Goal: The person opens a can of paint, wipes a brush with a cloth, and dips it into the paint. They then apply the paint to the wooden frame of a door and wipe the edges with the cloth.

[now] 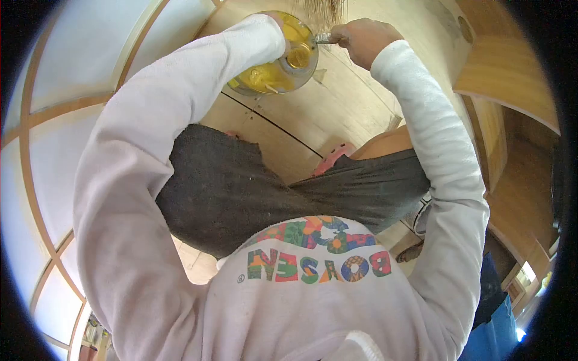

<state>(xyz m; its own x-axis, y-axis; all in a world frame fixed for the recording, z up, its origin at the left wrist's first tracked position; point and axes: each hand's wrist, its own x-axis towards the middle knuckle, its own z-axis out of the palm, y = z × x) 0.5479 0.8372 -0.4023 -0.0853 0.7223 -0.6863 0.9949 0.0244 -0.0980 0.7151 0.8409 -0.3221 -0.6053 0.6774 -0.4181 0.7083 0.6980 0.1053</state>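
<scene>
A round metal pan (274, 90) with yellow contents stands on the floor in front of me. My right hand (366, 41) is closed around a short metal handle (326, 38) at the pan's right rim. Over the pan's upper left side is my left hand (285, 49), mostly covered by its white sleeve; only a bit of it shows, beside a small round golden-looking dish (298, 56) inside the pan. What its fingers do is hidden.
Straw bristles (325, 11) hang down just past the pan. White panels with wooden frames (75, 57) run along the left, and wooden furniture (512, 75) stands on the right. A pink shoe (332, 159) shows below my knees on the pale tiled floor (295, 117).
</scene>
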